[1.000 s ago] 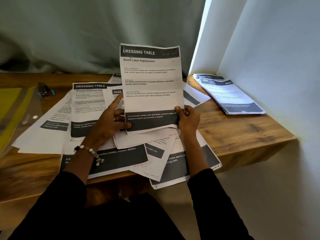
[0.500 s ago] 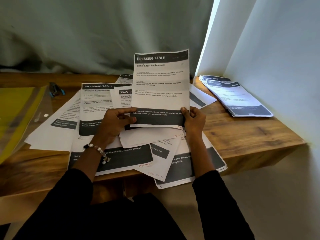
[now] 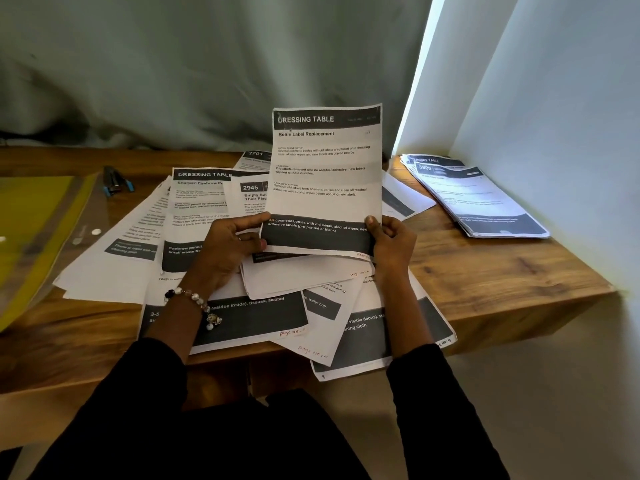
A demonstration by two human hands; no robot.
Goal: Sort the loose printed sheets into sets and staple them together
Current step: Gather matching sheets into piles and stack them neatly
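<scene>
Head view: both hands hold one printed sheet [image 3: 325, 174] upright above the desk [image 3: 491, 275]. Left hand [image 3: 228, 249] pinches the sheet's lower left corner, thumb on the front, fingers curled behind. Right hand [image 3: 393, 242] grips the lower right corner, thumb on the front edge over the dark band. Sheet header reads "DRESSING TABLE", subtitle "Bottle Label Replacement". Beaded bracelet [image 3: 194, 301] on the left wrist, black sleeves [image 3: 446, 410] on both arms.

Under the hands, loose sheets [image 3: 249, 317] lie spread and overlapping across the middle of the desk, several hanging over the near edge; some carry handwritten page numbers in red at the bottom corners. One to the left shows another "DRESSING TABLE" header, one beside it the number 2945.

Far right, against the wall [image 3: 554, 116], a separate stack of sheets [image 3: 474, 199] lies on the desk, well apart from the loose spread. Stapler [image 3: 116, 181], dark with blue tips, sits at the back left of the desk, just beyond the loose sheets. Yellow plastic folder [image 3: 34, 233] at the left edge, partly under a clear flap. Grey curtain [image 3: 207, 71] behind the desk.
</scene>
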